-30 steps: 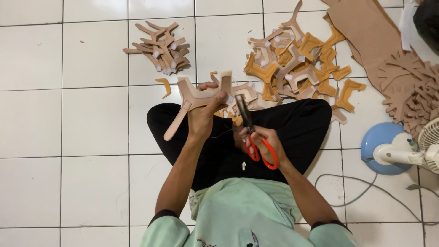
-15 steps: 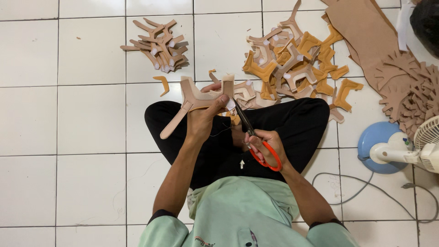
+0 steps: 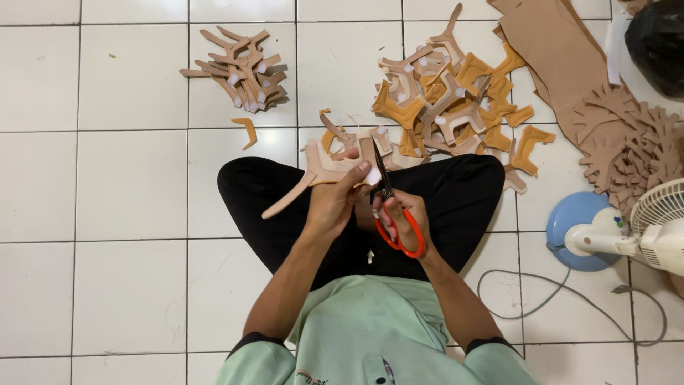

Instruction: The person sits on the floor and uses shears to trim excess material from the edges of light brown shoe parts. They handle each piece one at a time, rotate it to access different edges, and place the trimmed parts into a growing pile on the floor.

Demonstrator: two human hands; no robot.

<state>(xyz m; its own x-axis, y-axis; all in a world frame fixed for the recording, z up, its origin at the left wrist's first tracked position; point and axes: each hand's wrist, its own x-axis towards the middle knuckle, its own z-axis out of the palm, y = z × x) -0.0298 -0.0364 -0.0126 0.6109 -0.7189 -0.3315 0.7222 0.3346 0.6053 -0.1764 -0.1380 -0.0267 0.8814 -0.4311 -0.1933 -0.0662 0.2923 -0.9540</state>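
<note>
I sit cross-legged on a white tiled floor. My left hand (image 3: 332, 203) grips a tan, branching leather-like cut piece (image 3: 308, 177) held over my lap. My right hand (image 3: 400, 217) holds scissors with orange handles (image 3: 396, 227); their dark blades point up and away from me and meet the right end of the piece by a small white patch. Both hands are close together above my black trousers.
A small stack of similar tan cut pieces (image 3: 242, 70) lies on the floor at upper left. A bigger heap of tan and orange-brown pieces (image 3: 456, 100) lies ahead. Brown sheets and offcuts (image 3: 605, 121) are at the right, next to a blue-based fan (image 3: 620, 228) with a cord.
The scissors' blades have shifted left and closer onto the end of the piece. My left hand has turned the piece slightly.
</note>
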